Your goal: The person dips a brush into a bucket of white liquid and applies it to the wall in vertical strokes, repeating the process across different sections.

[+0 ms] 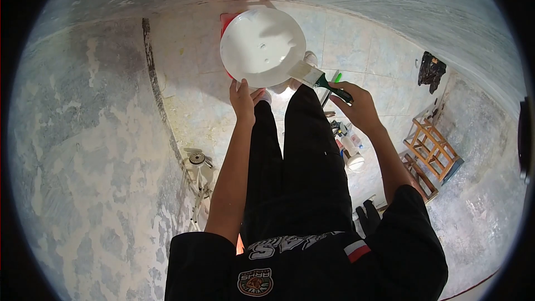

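A white, round, shallow dish [262,42] shows a glossy white, paint-like surface inside with a few small marks. My left hand [243,102] grips its near left edge, fingers partly hidden beneath it. In my right hand [356,106] is a flat paintbrush [329,85] with a dark green handle. The brush's pale, white-coated bristles overlap the dish's near right rim. Behind the dish, a red object [225,20] peeks out at the upper left, mostly covered.
A wooden step frame [434,145] leans by the right wall, with a black crumpled bag [431,71] farther up. Bottles and small tools [348,140] lie on the floor right of my legs. A metal stand [199,181] is beside the patchy left wall [95,150].
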Motion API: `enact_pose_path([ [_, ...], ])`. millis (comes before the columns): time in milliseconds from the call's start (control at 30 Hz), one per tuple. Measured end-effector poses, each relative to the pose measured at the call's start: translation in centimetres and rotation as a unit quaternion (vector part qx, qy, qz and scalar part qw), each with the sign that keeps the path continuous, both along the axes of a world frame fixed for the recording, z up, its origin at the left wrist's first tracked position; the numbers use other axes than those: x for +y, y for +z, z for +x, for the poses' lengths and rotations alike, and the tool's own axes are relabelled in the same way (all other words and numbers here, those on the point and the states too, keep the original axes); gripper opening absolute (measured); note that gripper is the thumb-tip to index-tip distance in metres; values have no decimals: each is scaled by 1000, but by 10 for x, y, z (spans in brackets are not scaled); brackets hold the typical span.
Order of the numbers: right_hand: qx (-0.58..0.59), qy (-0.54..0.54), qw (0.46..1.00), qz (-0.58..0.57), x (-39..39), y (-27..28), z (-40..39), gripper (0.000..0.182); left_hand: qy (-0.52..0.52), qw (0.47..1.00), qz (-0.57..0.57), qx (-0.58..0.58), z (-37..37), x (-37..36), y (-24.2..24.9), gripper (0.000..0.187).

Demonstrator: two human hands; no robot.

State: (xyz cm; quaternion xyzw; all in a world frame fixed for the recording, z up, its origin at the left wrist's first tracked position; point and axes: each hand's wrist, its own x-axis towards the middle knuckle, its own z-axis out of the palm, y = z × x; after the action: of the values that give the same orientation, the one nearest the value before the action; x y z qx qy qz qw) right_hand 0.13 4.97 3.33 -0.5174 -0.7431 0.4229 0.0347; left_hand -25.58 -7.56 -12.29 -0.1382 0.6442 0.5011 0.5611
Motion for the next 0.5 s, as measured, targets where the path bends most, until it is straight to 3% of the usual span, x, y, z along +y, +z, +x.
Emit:
enact_pose_path([
  [33, 0, -1, 1000, 1, 0, -3, 2, 29, -1, 1000, 1, 0, 0, -1, 1, 67],
  [100, 41, -107, 977, -182, 1, -10, 2, 29, -6, 1000, -17, -17, -1, -2, 1, 70],
  [133, 44, -107, 977, -179, 2, -9, 1, 29, -6, 1000, -14, -15, -1, -4, 3, 70],
  [200, 118, -230, 905, -339, 3, -3, -7, 29, 11, 999, -33, -9, -1, -8, 9, 71],
  [400, 306, -326, 774, -448, -18, 1, -15, 20, -40, 999, -19, 17, -10, -28, 68, 70],
  [500, 368, -346, 744, -437, -27, 45, -36, 21, -80, 996, 8, 35, -14, -38, 125, 58],
])
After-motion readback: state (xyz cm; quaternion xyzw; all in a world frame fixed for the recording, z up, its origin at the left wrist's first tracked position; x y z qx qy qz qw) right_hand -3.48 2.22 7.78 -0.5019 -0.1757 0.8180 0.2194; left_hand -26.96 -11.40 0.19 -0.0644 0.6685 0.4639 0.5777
